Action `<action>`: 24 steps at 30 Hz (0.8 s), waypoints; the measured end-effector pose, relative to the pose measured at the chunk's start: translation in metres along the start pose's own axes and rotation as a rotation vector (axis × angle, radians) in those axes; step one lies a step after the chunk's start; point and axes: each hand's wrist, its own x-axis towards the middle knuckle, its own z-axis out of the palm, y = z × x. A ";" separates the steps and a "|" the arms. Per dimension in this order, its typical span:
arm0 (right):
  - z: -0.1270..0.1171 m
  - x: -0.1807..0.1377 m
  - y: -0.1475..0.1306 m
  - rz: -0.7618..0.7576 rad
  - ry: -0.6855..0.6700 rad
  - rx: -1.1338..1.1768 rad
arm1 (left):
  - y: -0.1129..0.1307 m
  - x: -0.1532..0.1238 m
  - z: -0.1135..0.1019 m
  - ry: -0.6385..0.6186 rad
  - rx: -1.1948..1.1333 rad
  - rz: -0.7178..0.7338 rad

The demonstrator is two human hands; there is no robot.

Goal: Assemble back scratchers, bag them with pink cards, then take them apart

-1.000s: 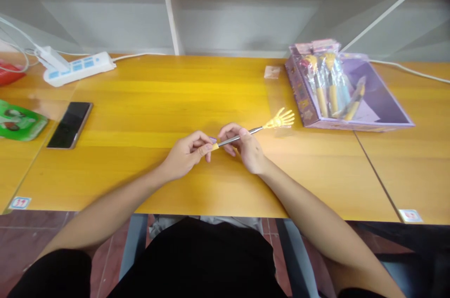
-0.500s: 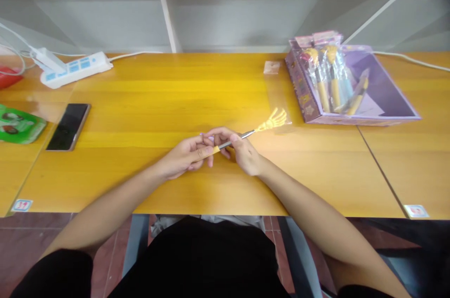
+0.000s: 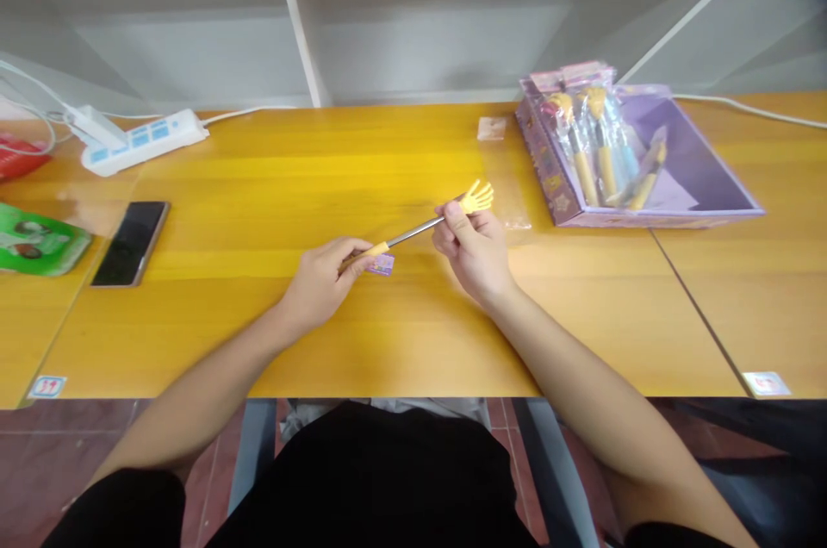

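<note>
Yellow and silver, the hand-shaped back scratcher (image 3: 417, 231) is held between your two hands above the bench (image 3: 401, 350), slanting away from you from left to right. Your left forearm comes in from the lower left, and your left hand (image 3: 320, 281) is turned back upward, its fingers curled round the handle and the thumb laid along the near side. Your right forearm reaches in from the lower right; your right hand (image 3: 475, 255) pinches the scratcher close below its head, thumb on top and the other fingers folded beneath. Your hands stand apart, with a length of bare shaft showing between them.

You have most of the yellow handle covered. The shaft is thin, straight, shiny metal, and the pale yellow head is a little hand with its prongs fanned out, pointing past your right thumb. A small purple printed tag (image 3: 381, 264) shows just beside your left thumb. Beyond your right hand, a clear plastic sleeve (image 3: 507, 186) lies flat, near the purple box (image 3: 711, 160) holding wrapped back scratchers (image 3: 606, 173).
</note>
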 end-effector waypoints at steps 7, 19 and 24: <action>-0.003 -0.003 0.010 0.009 -0.133 -0.055 | 0.003 -0.001 0.003 -0.049 -0.103 -0.049; 0.003 -0.014 0.017 0.080 -0.234 -0.028 | 0.003 0.003 0.008 -0.365 -0.860 -0.416; 0.005 -0.018 0.020 0.067 -0.266 -0.006 | 0.005 0.001 0.010 -0.470 -1.141 -0.588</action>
